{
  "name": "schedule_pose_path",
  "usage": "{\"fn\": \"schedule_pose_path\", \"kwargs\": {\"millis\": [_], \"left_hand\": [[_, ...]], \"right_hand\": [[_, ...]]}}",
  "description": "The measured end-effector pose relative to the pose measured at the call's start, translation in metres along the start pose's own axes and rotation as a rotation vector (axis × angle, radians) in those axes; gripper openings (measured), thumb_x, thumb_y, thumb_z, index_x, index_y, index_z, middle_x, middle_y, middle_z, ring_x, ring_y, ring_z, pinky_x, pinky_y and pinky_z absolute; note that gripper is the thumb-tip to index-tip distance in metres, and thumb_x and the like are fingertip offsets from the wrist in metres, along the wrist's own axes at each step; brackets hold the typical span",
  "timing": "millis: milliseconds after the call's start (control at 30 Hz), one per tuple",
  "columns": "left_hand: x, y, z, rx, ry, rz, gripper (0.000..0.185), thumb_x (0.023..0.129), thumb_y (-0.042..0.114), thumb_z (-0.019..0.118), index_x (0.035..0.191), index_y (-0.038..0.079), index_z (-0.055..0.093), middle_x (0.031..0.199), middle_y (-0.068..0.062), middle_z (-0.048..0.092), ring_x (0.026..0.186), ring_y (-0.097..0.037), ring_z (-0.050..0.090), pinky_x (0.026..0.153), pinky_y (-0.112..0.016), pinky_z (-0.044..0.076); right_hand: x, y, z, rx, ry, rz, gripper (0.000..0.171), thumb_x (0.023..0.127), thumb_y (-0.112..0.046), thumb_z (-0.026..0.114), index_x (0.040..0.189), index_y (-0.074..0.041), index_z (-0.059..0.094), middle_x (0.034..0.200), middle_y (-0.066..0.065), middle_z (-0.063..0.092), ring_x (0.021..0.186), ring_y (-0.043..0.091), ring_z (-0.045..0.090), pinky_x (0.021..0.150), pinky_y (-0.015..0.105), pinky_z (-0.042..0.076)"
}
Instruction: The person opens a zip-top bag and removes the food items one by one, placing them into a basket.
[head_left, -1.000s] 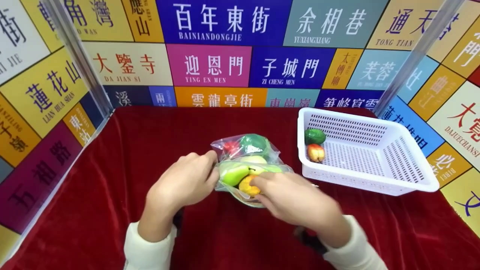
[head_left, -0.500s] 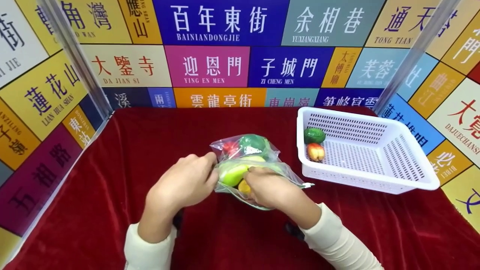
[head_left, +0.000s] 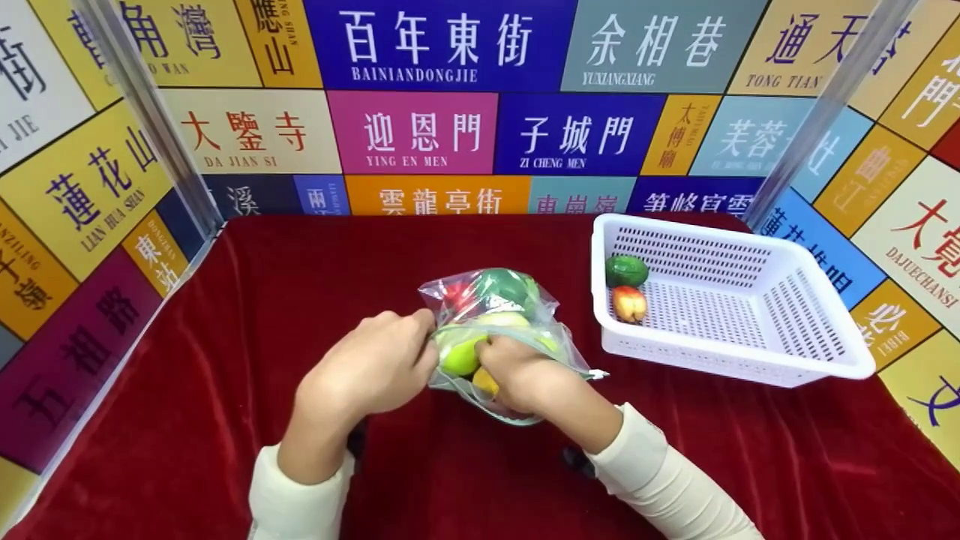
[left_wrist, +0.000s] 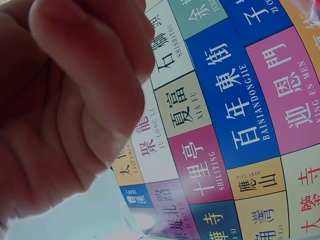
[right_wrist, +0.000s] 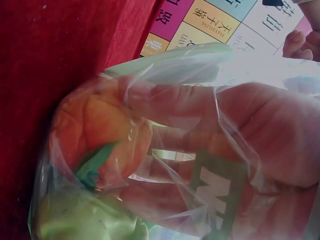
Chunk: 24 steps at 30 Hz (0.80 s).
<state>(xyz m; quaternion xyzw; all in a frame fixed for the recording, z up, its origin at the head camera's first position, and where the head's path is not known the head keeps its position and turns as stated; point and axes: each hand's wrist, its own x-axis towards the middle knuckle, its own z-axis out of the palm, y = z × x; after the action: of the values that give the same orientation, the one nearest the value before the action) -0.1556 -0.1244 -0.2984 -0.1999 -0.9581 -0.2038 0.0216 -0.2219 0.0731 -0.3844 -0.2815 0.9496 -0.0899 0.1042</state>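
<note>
A clear plastic bag (head_left: 502, 296) of toy fruit lies on the red cloth (head_left: 300, 270) at mid-table. My left hand (head_left: 426, 341) pinches the left edge of the bag's mouth; in the left wrist view its fingers (left_wrist: 85, 95) are curled. My right hand (head_left: 499, 361) is inside the bag. In the right wrist view its thumb and fingers (right_wrist: 165, 135) close round an orange fruit (right_wrist: 95, 130), seen through the plastic. A green pear (head_left: 457, 358) lies beside it, also in the right wrist view (right_wrist: 85, 220). Red and dark green fruit (head_left: 504, 286) sit at the bag's far end.
A white perforated basket (head_left: 757, 352) stands to the right, holding a green avocado (head_left: 626, 271) and a red-yellow apple (head_left: 629, 303) in its left corner. Walls with coloured signs (head_left: 420, 127) enclose the back and both sides.
My right hand has pushed from the bag's mouth deeper inside, onto the orange fruit. The bag's mouth has drawn in around the wrist. The left hand has kept its pinch.
</note>
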Motion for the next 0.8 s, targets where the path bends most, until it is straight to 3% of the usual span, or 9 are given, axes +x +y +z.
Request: {"fn": "schedule_pose_path", "kwargs": {"millis": [100, 200, 400, 533, 800], "left_hand": [[0.000, 0.000, 0.000, 0.006, -0.003, -0.006, 0.013, 0.095, 0.016, 0.055, 0.087, 0.006, 0.058, 0.062, -0.004, 0.049, 0.052, -0.018, 0.049, 0.051, -0.030, 0.042], [0.000, 0.000, 0.001, -0.004, -0.012, -0.008, 0.013, 0.096, 0.016, 0.055, 0.087, 0.006, 0.058, 0.063, -0.004, 0.049, 0.052, -0.018, 0.049, 0.051, -0.029, 0.042], [-0.001, -0.001, -0.001, 0.003, 0.006, -0.010, 0.013, 0.095, 0.015, 0.054, 0.085, 0.007, 0.056, 0.061, -0.004, 0.048, 0.051, -0.018, 0.048, 0.050, -0.029, 0.041], [-0.001, -0.001, -0.001, 0.009, 0.013, -0.007, 0.014, 0.095, 0.014, 0.053, 0.083, 0.007, 0.055, 0.061, -0.004, 0.047, 0.051, -0.018, 0.047, 0.050, -0.029, 0.040], [0.000, -0.001, -0.002, 0.005, -0.020, -0.040, 0.014, 0.096, 0.017, 0.055, 0.087, 0.007, 0.057, 0.062, -0.004, 0.049, 0.052, -0.018, 0.049, 0.051, -0.029, 0.042]], "right_hand": [[-0.002, 0.000, 0.001, -0.137, 0.021, -0.070, 0.039, 0.081, -0.020, 0.079, 0.106, -0.001, 0.056, 0.109, 0.018, 0.059, 0.095, 0.031, 0.061, 0.086, 0.044, 0.054], [-0.005, -0.001, 0.000, -0.185, 0.016, -0.090, 0.039, 0.082, -0.023, 0.078, 0.105, -0.001, 0.057, 0.107, 0.018, 0.060, 0.094, 0.030, 0.062, 0.083, 0.043, 0.056], [-0.024, -0.005, -0.012, -0.188, 0.109, -0.169, 0.033, 0.084, -0.024, 0.077, 0.102, -0.005, 0.058, 0.094, 0.011, 0.060, 0.081, 0.024, 0.062, 0.073, 0.039, 0.056], [-0.041, -0.010, -0.026, -0.230, 0.181, -0.227, 0.036, 0.079, -0.025, 0.082, 0.104, -0.010, 0.061, 0.096, 0.008, 0.059, 0.078, 0.022, 0.060, 0.070, 0.038, 0.054], [-0.078, -0.018, -0.051, -0.202, 0.245, -0.382, 0.046, 0.083, -0.021, 0.079, 0.124, -0.012, 0.059, 0.117, 0.005, 0.061, 0.096, 0.020, 0.063, 0.085, 0.038, 0.056]]}}
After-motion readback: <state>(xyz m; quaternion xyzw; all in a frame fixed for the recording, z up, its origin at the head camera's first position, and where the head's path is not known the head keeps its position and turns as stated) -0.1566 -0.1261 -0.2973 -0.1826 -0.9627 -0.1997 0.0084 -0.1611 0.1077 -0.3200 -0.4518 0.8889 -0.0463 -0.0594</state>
